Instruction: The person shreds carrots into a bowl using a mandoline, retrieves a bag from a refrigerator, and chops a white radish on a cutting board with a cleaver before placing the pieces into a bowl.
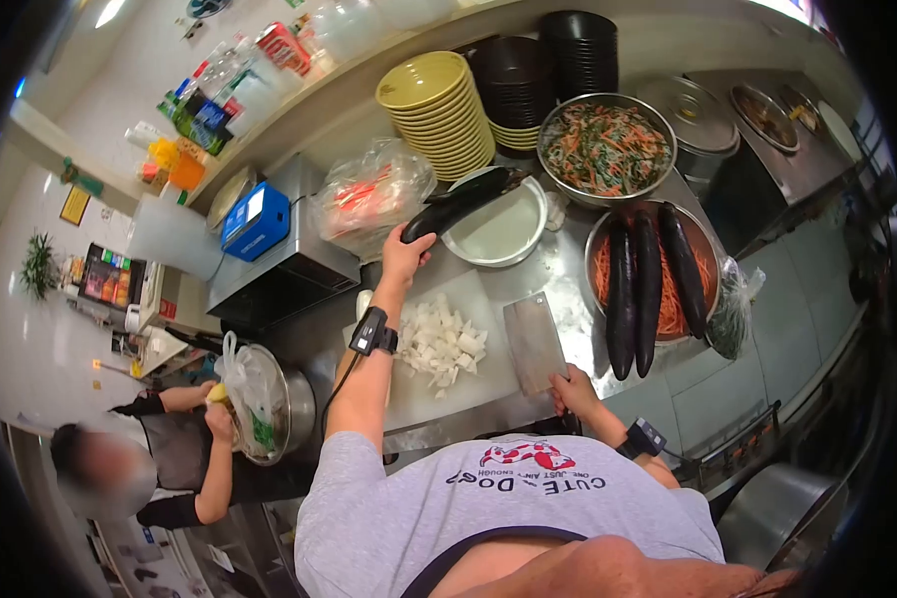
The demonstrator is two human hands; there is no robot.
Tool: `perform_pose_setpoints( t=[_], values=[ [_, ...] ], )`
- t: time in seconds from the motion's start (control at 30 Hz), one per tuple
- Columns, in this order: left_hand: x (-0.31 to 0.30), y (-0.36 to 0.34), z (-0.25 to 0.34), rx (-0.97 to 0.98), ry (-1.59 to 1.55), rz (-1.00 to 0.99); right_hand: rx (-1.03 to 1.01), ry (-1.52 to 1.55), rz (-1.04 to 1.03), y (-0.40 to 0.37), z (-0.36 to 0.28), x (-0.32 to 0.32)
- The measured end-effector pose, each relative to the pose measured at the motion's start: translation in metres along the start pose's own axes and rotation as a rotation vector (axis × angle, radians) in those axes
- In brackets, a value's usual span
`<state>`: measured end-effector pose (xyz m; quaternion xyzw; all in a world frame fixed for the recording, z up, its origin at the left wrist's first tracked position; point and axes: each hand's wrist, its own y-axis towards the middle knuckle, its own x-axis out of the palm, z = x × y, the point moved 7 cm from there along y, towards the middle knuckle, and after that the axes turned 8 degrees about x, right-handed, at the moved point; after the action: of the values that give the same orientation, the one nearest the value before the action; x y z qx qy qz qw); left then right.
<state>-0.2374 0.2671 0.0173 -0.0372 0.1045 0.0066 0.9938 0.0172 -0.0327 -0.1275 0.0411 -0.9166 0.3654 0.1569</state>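
Observation:
My left hand (405, 254) is closed round one end of a long, dark eggplant (460, 204), which reaches over a white basin (495, 239). In my right hand (573, 391) is the handle of a cleaver (534, 341), its broad blade flat over the right part of the cutting board (478, 288). Between the two hands, chopped white pieces (443, 344) lie heaped on the board. Three more eggplants (648, 284) rest across a metal bowl of shredded carrot (682, 289) to the right.
Behind the board stand a plastic bag (368, 194), stacked yellow bowls (433, 110), black bowls (580, 55) and a metal bowl of mixed shredded vegetables (608, 149). A bag of greens (735, 314) sits at the right. At the left, a person (184, 453) works over a metal pot (294, 404).

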Motion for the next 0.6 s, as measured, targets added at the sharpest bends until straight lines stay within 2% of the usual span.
perform_pose_setpoints(
  t=[0.03,0.1,0.13,0.2,0.33,0.6],
  values=[
    [-0.009,-0.008,0.001,0.003,-0.001,0.026,0.012,0.028,-0.021,0.002,0.001,0.003],
    [-0.025,-0.026,0.010,0.104,-0.221,0.012,0.012,0.032,-0.039,0.001,0.002,0.006],
    [-0.035,-0.037,0.019,0.114,-0.220,0.032,0.009,0.054,-0.031,0.001,0.002,0.006],
    [-0.051,-0.058,0.032,0.076,-0.442,0.079,0.010,0.043,-0.038,0.003,0.004,0.009],
    [-0.092,-0.065,0.047,0.131,-0.656,0.152,0.025,0.097,-0.064,0.007,0.010,0.013],
    [-0.138,-0.069,0.067,0.243,-0.685,0.206,0.023,0.080,-0.082,0.002,-0.003,0.025]
  ],
)
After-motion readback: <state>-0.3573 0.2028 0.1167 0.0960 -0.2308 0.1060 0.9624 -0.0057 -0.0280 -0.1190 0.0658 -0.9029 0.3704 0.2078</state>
